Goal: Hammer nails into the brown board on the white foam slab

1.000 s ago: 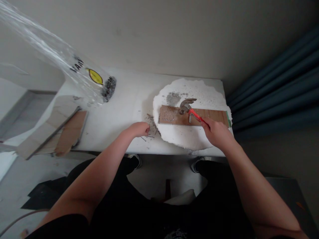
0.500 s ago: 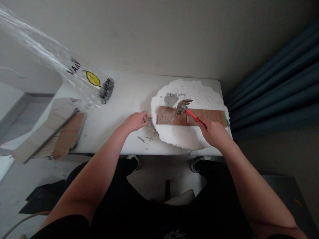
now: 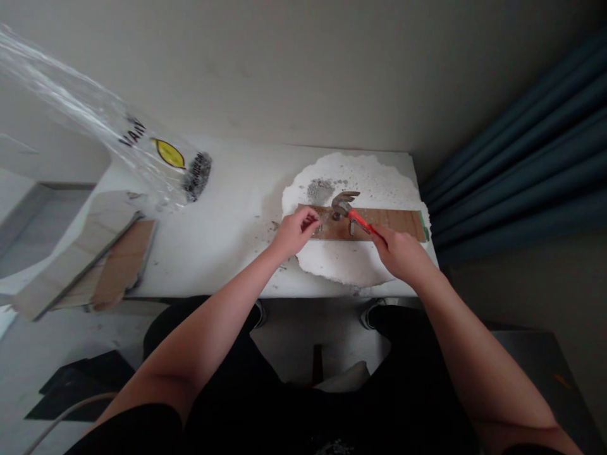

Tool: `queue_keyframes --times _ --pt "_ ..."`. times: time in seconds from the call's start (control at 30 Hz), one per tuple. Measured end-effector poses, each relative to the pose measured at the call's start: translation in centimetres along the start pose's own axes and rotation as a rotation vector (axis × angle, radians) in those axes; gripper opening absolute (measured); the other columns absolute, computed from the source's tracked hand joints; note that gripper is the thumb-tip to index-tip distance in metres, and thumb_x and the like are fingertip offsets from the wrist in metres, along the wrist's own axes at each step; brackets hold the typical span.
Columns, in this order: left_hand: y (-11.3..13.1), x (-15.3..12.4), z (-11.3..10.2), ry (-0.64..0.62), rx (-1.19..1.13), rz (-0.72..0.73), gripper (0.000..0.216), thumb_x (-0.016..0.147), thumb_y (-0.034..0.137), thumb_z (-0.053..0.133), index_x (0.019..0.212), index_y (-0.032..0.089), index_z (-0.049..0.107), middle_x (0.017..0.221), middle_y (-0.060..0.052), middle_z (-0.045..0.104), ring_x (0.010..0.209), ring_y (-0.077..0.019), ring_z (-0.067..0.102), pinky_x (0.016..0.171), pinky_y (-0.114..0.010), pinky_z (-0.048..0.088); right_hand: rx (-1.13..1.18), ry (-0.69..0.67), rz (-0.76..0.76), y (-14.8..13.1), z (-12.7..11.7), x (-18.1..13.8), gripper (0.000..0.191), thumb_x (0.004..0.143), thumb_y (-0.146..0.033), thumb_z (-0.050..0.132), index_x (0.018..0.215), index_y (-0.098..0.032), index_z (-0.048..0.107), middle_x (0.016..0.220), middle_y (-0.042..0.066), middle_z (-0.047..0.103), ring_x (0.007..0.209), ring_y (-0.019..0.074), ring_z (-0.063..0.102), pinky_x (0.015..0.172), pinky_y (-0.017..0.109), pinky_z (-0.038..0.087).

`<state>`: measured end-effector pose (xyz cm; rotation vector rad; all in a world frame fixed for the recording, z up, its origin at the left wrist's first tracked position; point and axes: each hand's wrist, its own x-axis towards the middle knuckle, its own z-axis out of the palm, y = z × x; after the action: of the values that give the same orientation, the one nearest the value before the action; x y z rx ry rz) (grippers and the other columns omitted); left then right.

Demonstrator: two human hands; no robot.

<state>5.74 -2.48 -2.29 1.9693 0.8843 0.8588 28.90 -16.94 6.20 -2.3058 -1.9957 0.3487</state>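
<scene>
A brown wooden board (image 3: 389, 221) lies across a round white foam slab (image 3: 351, 259) on a white table (image 3: 227, 221). My right hand (image 3: 401, 253) grips the red handle of a claw hammer (image 3: 345, 205), whose metal head rests on the board. My left hand (image 3: 296, 230) is pinched shut over the board's left end, apparently on a small nail taken from the loose nails (image 3: 277, 226) beside the slab; the nail itself is too small to see clearly.
A clear plastic bag (image 3: 142, 155) with a yellow label and dark contents lies at the table's back left. Wooden panels (image 3: 90, 259) overhang the left edge. A dark blue curtain (image 3: 516, 170) hangs at the right. My legs in black sit below the table.
My left hand has moved right from the loose nails on the table up onto the board's left end, fingers pinched. The hammer has barely moved.
</scene>
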Motion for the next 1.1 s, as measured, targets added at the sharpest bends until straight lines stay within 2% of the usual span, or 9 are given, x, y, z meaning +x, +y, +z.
queue_keyframes --times 0.07,0.1,0.23,0.43,0.6,1.1 --pt "-0.25 0.34 -0.15 0.090 -0.019 -0.013 0.005 0.090 0.023 0.063 0.094 0.021 0.061 0.083 0.000 0.068 0.075 -0.0135 0.065 0.069 -0.026 0.050 0.001 -0.001 0.002 -0.03 -0.03 0.00 0.047 0.108 -0.041 0.034 0.139 -0.022 0.064 0.108 0.015 0.078 0.092 0.0322 0.074 0.080 0.040 0.053" --pt "-0.31 0.45 -0.23 0.096 -0.043 -0.023 0.006 0.090 0.023 0.063 0.095 0.021 0.060 0.083 0.000 0.068 0.075 -0.0136 0.065 0.069 -0.026 0.050 0.002 0.000 0.002 -0.05 -0.06 -0.02 0.047 0.108 -0.041 0.035 0.139 -0.022 0.064 0.108 0.015 0.078 0.093 0.0322 0.074 0.080 0.040 0.053" --pt "-0.22 0.41 -0.36 -0.016 -0.048 -0.038 0.009 0.088 0.025 0.065 0.094 0.021 0.060 0.082 0.000 0.068 0.075 -0.0142 0.065 0.070 -0.027 0.052 0.000 -0.001 -0.004 -0.18 -0.22 -0.13 0.047 0.108 -0.040 0.034 0.139 -0.021 0.064 0.108 0.015 0.078 0.093 0.0325 0.074 0.081 0.041 0.054" --pt "0.25 -0.01 -0.09 -0.023 -0.023 -0.097 0.011 0.089 0.029 0.064 0.096 0.021 0.059 0.084 -0.001 0.068 0.077 -0.0157 0.066 0.071 -0.029 0.053 -0.003 0.000 -0.010 -0.30 -0.30 -0.17 0.046 0.108 -0.038 0.036 0.139 -0.020 0.063 0.107 0.015 0.078 0.093 0.0317 0.074 0.081 0.041 0.054" --pt "0.26 -0.22 0.36 -0.072 -0.002 -0.089 0.012 0.090 0.030 0.064 0.096 0.022 0.059 0.083 -0.001 0.069 0.074 -0.0153 0.065 0.071 -0.029 0.053 -0.010 0.002 -0.003 -0.30 -0.31 -0.14 0.046 0.107 -0.038 0.037 0.139 -0.020 0.064 0.104 0.014 0.078 0.090 0.0310 0.074 0.080 0.041 0.055" --pt "0.15 -0.21 0.45 -0.056 -0.004 -0.087 0.009 0.091 0.028 0.063 0.097 0.022 0.059 0.082 -0.001 0.068 0.075 -0.0160 0.066 0.072 -0.030 0.053 0.009 0.008 -0.012 -0.18 -0.23 -0.17 0.046 0.107 -0.038 0.036 0.139 -0.021 0.064 0.103 0.014 0.079 0.089 0.0307 0.074 0.077 0.040 0.054"
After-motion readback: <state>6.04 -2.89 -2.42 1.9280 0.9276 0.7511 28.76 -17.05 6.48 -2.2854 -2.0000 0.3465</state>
